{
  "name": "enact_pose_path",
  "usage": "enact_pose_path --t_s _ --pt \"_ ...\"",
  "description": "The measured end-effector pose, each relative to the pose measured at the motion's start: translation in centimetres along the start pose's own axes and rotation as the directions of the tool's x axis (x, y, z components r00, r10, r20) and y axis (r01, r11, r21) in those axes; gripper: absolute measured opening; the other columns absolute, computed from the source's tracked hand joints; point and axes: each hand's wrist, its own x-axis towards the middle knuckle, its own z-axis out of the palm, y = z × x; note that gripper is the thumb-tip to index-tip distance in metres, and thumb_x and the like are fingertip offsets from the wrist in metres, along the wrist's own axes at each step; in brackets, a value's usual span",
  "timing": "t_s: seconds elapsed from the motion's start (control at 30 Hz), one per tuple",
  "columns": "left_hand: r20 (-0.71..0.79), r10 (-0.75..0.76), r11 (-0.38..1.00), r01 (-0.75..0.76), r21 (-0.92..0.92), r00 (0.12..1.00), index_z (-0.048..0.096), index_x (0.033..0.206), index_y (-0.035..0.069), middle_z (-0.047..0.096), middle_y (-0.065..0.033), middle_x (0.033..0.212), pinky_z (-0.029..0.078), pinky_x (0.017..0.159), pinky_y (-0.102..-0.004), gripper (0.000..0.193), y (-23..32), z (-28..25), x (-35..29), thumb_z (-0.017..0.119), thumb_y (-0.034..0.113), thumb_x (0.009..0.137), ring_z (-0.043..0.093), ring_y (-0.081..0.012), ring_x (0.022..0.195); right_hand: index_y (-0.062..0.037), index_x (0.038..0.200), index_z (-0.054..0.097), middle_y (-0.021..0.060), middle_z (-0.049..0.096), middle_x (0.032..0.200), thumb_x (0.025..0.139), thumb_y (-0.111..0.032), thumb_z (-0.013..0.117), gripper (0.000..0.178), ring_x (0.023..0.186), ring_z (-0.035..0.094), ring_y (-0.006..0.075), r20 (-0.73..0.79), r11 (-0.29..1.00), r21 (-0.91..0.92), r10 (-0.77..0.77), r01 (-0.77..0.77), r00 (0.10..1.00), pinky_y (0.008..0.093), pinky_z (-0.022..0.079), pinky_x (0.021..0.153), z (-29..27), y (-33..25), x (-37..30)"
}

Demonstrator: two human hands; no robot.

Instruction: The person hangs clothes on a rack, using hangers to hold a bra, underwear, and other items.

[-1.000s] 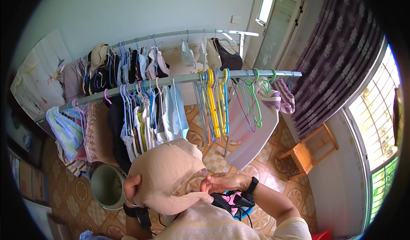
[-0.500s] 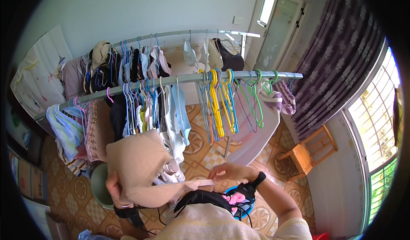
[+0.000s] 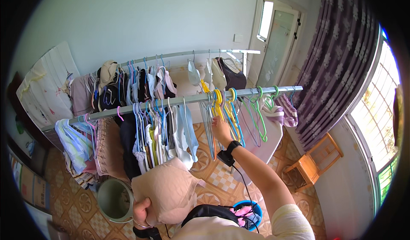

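My left hand [image 3: 141,212] grips a beige bra [image 3: 165,189] by its edge, low in front of me. The bra's padded cups hang bunched to the right of that hand. My right hand [image 3: 221,131] is raised to the near rail, its fingers closed round a yellow hanger [image 3: 218,100] in a cluster of bare hangers. Another yellow hanger [image 3: 204,86] tilts up above the rail there. Thin grey hangers [image 3: 206,119] hang just left of my fingers, and a blue hanger [image 3: 239,131] to the right.
Clothes crowd the left part of the near rail [image 3: 158,98], and more hang on the far rail [image 3: 179,53]. Green hangers [image 3: 258,112] hang at the right. On the floor are a grey-green bucket [image 3: 115,200], a blue basin [image 3: 259,211] with laundry and a wooden chair [image 3: 311,163].
My right hand has let go of the bra's strap end and moved up to a yellow hanger. The bra has folded together in my left hand. The view has tilted up.
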Motion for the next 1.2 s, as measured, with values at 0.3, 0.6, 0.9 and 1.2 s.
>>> enact_pose_path --t_s 0.3,0.6,0.9,1.2 --pt "0.013 0.049 0.987 -0.051 0.150 0.999 0.043 0.130 -0.001 0.056 -0.0143 0.122 0.044 0.096 -0.0458 0.056 0.2 0.1 -1.0 0.065 0.007 0.079 0.054 -0.0310 0.112 0.0011 0.089 0.056 0.0146 0.065 0.080 0.088 -0.019 0.052 0.020 0.062 0.063 0.0218 0.038 0.992 0.041 0.121 -0.122 0.992 0.0345 0.050 0.059 -1.7 -0.6 -0.4" --pt "0.068 -0.131 0.991 0.131 -0.002 0.989 0.038 0.136 0.001 0.050 -0.0129 0.133 0.038 0.103 -0.0440 0.057 -0.1 0.6 3.7 0.060 0.022 0.087 0.050 -0.0274 0.120 -0.0049 0.097 0.045 0.0070 0.057 0.078 0.097 -0.013 0.043 0.008 0.056 0.048 0.0105 0.310 0.744 0.563 0.213 -0.359 0.927 0.0257 0.038 0.048 -13.5 -7.1 -6.0" --pt "0.224 -0.199 0.978 0.209 -0.019 0.954 0.039 0.135 0.002 0.051 -0.0124 0.132 0.038 0.102 -0.0443 0.054 1.1 6.8 9.8 0.055 0.029 0.092 0.050 -0.0285 0.119 -0.0051 0.097 0.048 0.0031 0.052 0.067 0.098 -0.006 0.038 0.009 0.049 0.032 0.0034 0.190 0.601 0.708 0.345 -0.371 0.919 0.0185 0.024 0.044 -27.3 -13.0 -22.7" --pt "0.336 -0.151 0.984 0.109 0.143 0.930 0.038 0.136 0.001 0.049 -0.0131 0.133 0.038 0.102 -0.0445 0.059 -0.7 13.6 11.4 0.057 0.031 0.090 0.050 -0.0293 0.119 -0.0023 0.099 0.051 0.0072 0.058 0.068 0.099 -0.009 0.043 0.010 0.048 0.032 0.0031 0.365 0.241 0.842 0.404 -0.482 0.839 0.0178 0.024 0.045 -28.6 -10.2 -28.9"
